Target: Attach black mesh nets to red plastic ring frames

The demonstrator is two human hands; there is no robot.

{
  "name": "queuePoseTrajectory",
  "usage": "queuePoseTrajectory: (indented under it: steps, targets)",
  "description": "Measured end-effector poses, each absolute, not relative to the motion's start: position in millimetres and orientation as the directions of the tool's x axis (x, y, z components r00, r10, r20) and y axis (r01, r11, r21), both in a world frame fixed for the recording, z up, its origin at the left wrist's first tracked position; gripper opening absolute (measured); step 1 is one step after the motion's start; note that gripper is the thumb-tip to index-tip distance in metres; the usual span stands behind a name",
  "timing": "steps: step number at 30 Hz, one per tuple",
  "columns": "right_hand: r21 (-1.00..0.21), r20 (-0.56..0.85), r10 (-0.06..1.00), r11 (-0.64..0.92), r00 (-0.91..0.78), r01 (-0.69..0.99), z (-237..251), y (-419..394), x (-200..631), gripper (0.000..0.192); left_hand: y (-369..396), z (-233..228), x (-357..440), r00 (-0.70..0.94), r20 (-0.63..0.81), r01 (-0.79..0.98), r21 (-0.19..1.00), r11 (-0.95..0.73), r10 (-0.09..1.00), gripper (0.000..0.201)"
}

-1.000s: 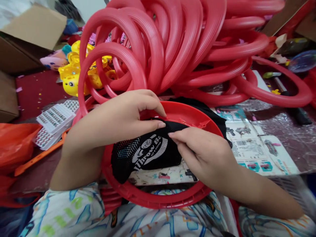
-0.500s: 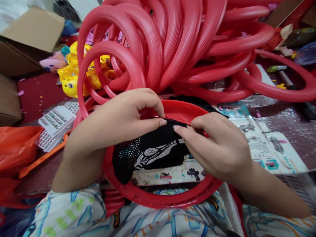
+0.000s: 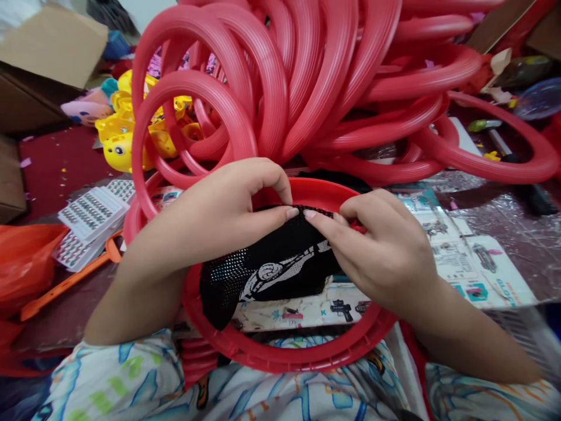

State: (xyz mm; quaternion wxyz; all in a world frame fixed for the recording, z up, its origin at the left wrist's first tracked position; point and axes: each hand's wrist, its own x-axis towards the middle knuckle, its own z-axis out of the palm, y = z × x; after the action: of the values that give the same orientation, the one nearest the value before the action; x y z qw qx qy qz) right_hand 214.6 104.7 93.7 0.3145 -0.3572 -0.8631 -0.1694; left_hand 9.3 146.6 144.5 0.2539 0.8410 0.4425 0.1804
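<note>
A black mesh cloth (image 3: 280, 251) with a white printed figure hangs across the inside of a red plastic ring (image 3: 289, 359). My left hand (image 3: 245, 199) pinches the cloth's top edge at the far side of the ring, thumb and finger curled over it. Right beside it, my right hand (image 3: 381, 251) grips the same edge, with its thumb tip almost touching the left thumb. The ring rests against my lap and the table edge. Its far right rim is partly hidden by my right hand, and more black cloth shows beyond the rim.
Many pink-red ribbed rings (image 3: 307, 88) are heaped behind. To the left are yellow toy parts (image 3: 120, 152), white trays of small beads (image 3: 92, 213), an orange plastic stick (image 3: 70, 286) and an orange bag (image 3: 30, 263). Printed cardboard (image 3: 491, 269) lies at right.
Both hands keep their pinch on the cloth's edge, with the right hand shifted slightly left and up. The whole view has moved a little; the cloth and ring look nearly the same.
</note>
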Motion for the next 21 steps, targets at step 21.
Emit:
queuePoseTrajectory:
  steps: [21]
  targets:
    - [0.107,0.656,0.518,0.657,-0.550,0.746,92.2,107.9,215.3,0.022,144.3,136.3,16.0,0.491,0.101,0.764,0.426,-0.483,0.865,0.018]
